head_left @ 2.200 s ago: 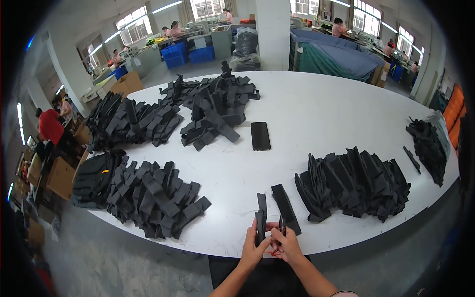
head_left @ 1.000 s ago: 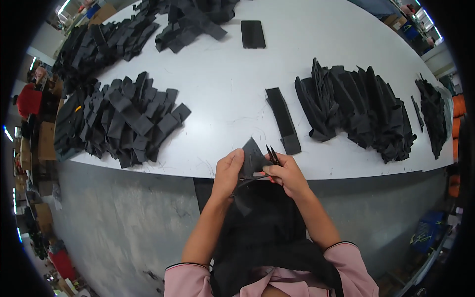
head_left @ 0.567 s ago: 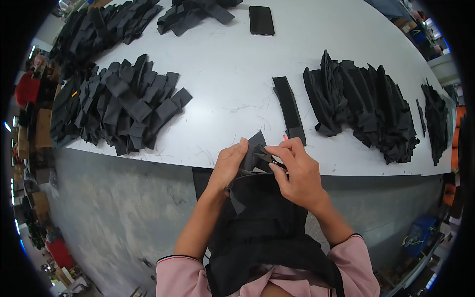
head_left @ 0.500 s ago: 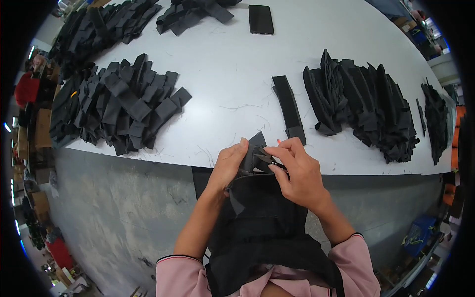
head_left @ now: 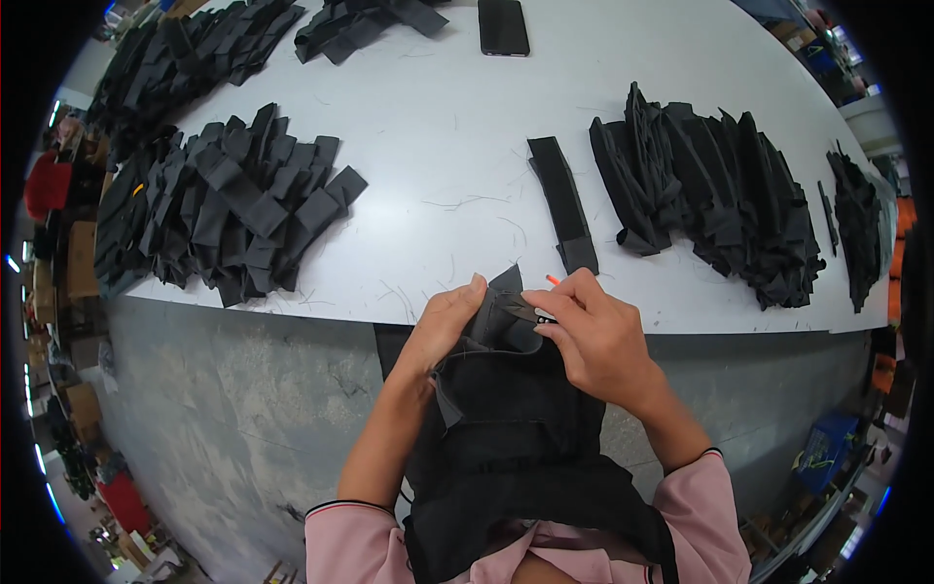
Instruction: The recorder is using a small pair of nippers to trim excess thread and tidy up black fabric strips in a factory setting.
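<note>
One dark cloth strip sat near the frame's centre, its tip upward, pinched by our left hand; just right of it, our right hand pinched small scissors, blades pointing left.

White tabletop, glare left of centre. Mottled grey floor below, scuffed. Cardboard boxes along left rim, light tubes beyond. Blue container lower right, contents unclear. Far right: orange stuff, blurred.
</note>
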